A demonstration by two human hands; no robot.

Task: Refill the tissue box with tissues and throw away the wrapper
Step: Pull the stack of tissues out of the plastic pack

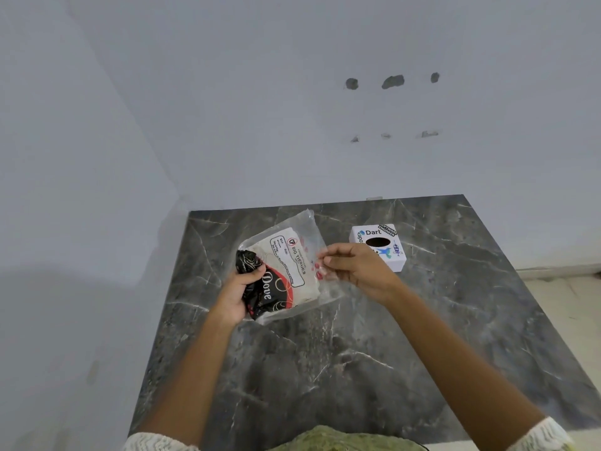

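Light, soft tissue pack [286, 271] in thin, slippery wrapper [309, 226]. Left hand [235, 292] clamped on black end; right hand [353, 266] grip pinched together on clear film. Best held by the firm stack, tearing at loose film.

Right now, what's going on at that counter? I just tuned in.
A person is holding a pack of tissues above the dark marble counter. The left hand grips its black printed end, while the right hand pinches the clear wrapper's edge, apparently to open it. The wrapper is not off yet. The white tissue box sits on the counter just beyond the right hand, its oval opening dark with no tissue showing.
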